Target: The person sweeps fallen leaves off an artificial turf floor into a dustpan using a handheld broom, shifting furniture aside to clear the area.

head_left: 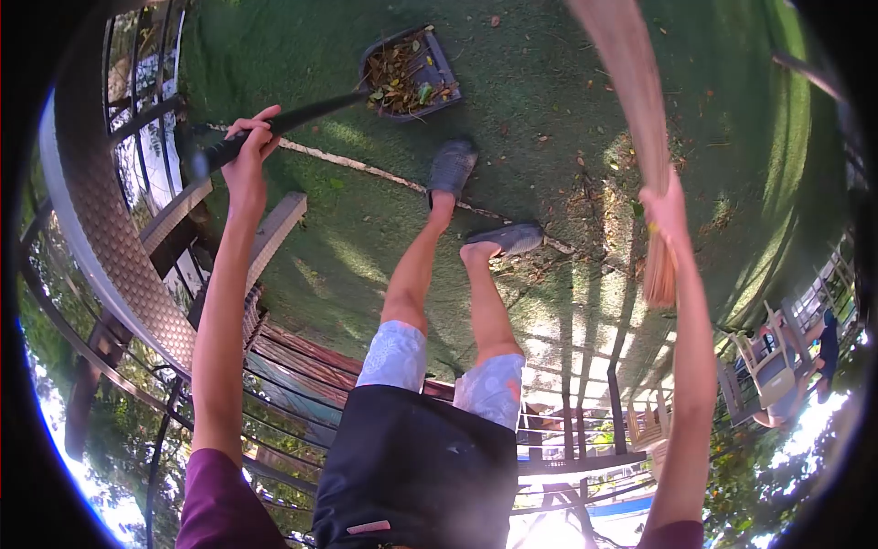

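Observation:
My left hand (pixel 247 163) is closed around the black handle (pixel 293 119) of a long-handled dustpan (pixel 445 69). The pan rests on the green ground, with dry leaves (pixel 395 78) heaped in it. On the other side, my right hand (pixel 668 212) grips a broom (pixel 631 82) made of long straw-coloured bristles, slightly blurred. The broom's bristles fan out toward the top edge of the view, and its shorter end points down past my wrist.
Green turf-like ground (pixel 302 55) carries scattered leaves and a pale seam line (pixel 357 165). My feet in dark clogs (pixel 453 165) stand near the dustpan. A curved textured metal ledge (pixel 119 210) and railings lie left. Chairs (pixel 773 352) and a person (pixel 828 343) are at right.

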Demonstrator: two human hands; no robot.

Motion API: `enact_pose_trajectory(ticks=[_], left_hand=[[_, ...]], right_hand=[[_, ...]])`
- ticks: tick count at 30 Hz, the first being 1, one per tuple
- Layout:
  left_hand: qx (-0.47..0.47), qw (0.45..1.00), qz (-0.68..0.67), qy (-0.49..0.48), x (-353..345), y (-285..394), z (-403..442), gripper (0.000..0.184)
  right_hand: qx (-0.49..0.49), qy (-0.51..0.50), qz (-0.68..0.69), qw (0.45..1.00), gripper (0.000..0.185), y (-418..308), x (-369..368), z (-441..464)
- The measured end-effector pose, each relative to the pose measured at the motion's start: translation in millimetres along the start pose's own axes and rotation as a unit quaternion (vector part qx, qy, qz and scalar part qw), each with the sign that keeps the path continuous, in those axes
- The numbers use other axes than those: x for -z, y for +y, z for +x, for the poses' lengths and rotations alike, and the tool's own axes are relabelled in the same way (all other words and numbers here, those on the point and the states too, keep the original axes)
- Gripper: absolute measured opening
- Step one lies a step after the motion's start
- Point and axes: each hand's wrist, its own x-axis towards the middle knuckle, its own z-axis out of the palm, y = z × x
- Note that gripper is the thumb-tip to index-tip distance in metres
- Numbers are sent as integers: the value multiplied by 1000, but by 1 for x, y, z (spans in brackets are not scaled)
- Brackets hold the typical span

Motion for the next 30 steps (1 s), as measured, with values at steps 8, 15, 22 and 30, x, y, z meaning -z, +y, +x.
enact_pose_trajectory(ticks=[8, 15, 22, 30], left_hand=[[22, 999, 26, 20, 17, -7, 14, 7], [32, 999, 24, 12, 14, 0, 24, 8], [35, 999, 17, -6, 26, -2, 27, 9], [6, 998, 47, -47, 60, -6, 22, 5]], right_hand=[[59, -24, -35, 997, 44, -10, -51, 130], [10, -141, -129, 982, 49, 33, -194, -84], [-53, -194, -80, 976, 75, -1, -157, -170], [-133, -34, -19, 990, 71, 8, -71, -98]])
